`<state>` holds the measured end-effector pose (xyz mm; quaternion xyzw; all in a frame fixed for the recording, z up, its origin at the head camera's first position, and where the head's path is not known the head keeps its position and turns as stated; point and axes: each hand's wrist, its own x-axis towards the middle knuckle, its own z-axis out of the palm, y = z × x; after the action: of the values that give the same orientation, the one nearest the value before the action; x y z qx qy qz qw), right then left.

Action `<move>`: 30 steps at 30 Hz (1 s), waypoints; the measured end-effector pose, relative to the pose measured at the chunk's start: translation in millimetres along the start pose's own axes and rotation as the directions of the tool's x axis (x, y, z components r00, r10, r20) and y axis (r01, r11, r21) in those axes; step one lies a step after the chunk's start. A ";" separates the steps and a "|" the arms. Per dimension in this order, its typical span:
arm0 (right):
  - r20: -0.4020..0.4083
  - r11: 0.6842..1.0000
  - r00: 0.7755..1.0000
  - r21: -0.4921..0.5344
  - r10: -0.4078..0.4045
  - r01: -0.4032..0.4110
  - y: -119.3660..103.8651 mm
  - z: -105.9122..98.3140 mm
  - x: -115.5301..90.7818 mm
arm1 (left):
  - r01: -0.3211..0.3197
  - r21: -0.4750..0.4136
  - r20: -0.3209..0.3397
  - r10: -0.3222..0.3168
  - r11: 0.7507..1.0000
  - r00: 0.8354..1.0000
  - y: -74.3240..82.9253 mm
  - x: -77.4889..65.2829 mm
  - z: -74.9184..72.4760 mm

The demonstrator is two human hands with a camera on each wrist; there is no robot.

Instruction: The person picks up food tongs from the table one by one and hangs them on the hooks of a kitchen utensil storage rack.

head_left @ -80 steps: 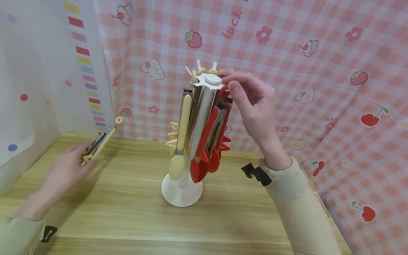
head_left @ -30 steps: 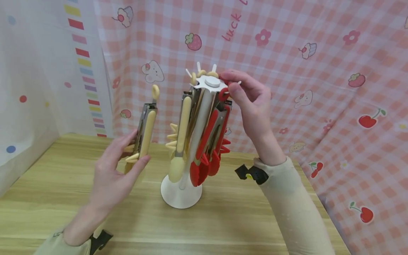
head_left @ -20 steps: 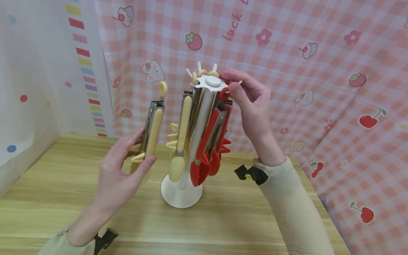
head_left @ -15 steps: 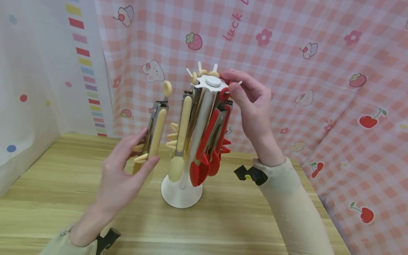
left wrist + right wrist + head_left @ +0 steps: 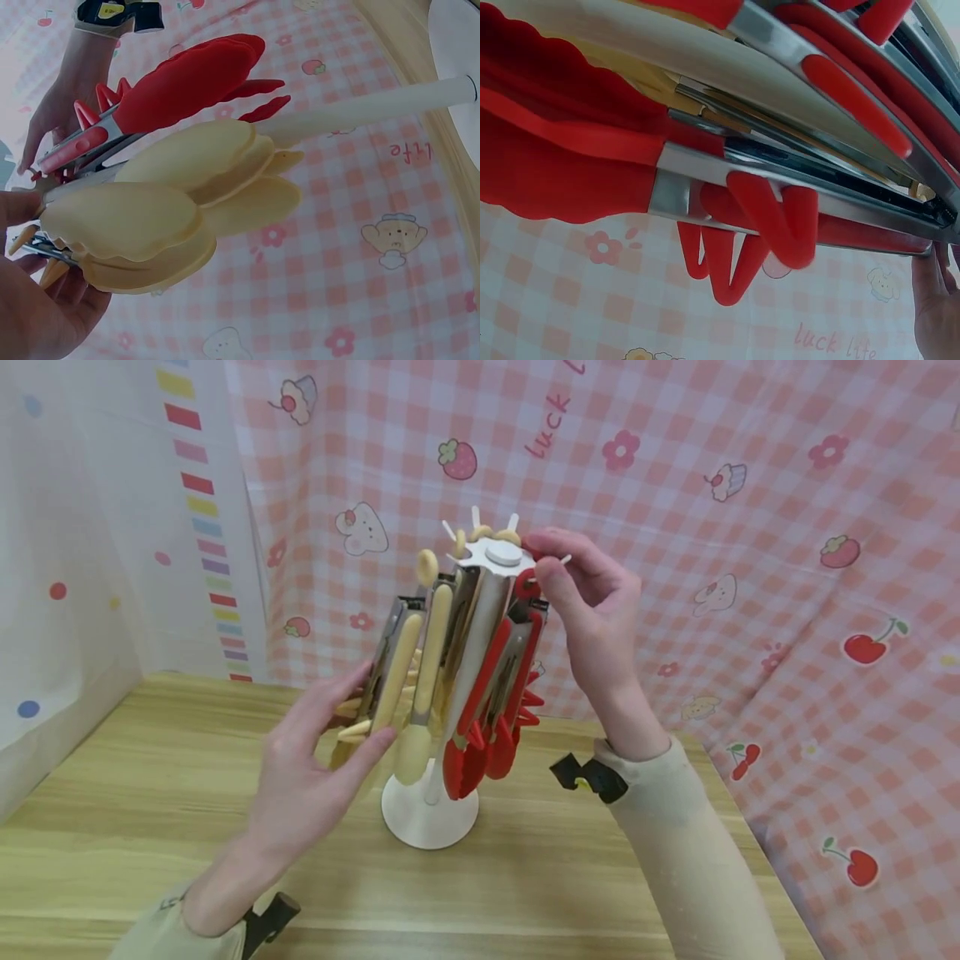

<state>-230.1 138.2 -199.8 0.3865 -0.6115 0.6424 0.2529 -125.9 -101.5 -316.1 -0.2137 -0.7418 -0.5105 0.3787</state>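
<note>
My left hand [image 5: 307,768] grips a pair of cream tongs [image 5: 395,677] by the lower part, between thumb and fingers, hanging ring [image 5: 427,567] uppermost. Those tongs overlap other cream tongs [image 5: 433,652] hanging on a white rotating rack [image 5: 502,553]. The held ring stands just left of the rack's top. My right hand [image 5: 600,610] pinches the rack's edge by a white hook, beside the rings of red tongs [image 5: 487,681]. In the left wrist view, the held tongs' scalloped head [image 5: 120,217] lies close beside another cream head [image 5: 187,157]. Red tongs [image 5: 735,172] fill much of the right wrist view.
The rack's round white base [image 5: 430,814] stands on a wood-grain table [image 5: 487,893]. Bare white hooks [image 5: 476,516] stick up at the back of its top. Behind hangs a pink checked cloth [image 5: 637,510], with a white dotted cloth [image 5: 82,568] on the left.
My left hand has carried the cream tongs from the left to the rack, turning them upright on the way. The right hand has stayed at the rack's top with little movement.
</note>
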 end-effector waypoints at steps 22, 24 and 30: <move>-0.014 0.999 1.000 -0.034 -0.024 0.023 0.0 2.6 -1.8 | 0.017 0.003 -0.012 -0.017 1.000 1.000 4.0 3.8 9.7; -0.017 0.999 1.000 -0.037 -0.023 0.022 -0.1 2.9 -2.2 | 0.012 0.008 -0.011 -0.012 1.000 1.000 3.9 3.6 10.7; -0.024 0.998 0.999 -0.058 -0.026 0.024 -0.4 3.4 -2.6 | 0.011 0.021 -0.005 -0.011 1.000 1.000 4.0 3.3 12.4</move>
<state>-227.7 135.2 -201.8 0.3786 -0.6218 0.6259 0.2797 -129.4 -88.7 -313.5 -0.2045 -0.7472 -0.5053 0.3802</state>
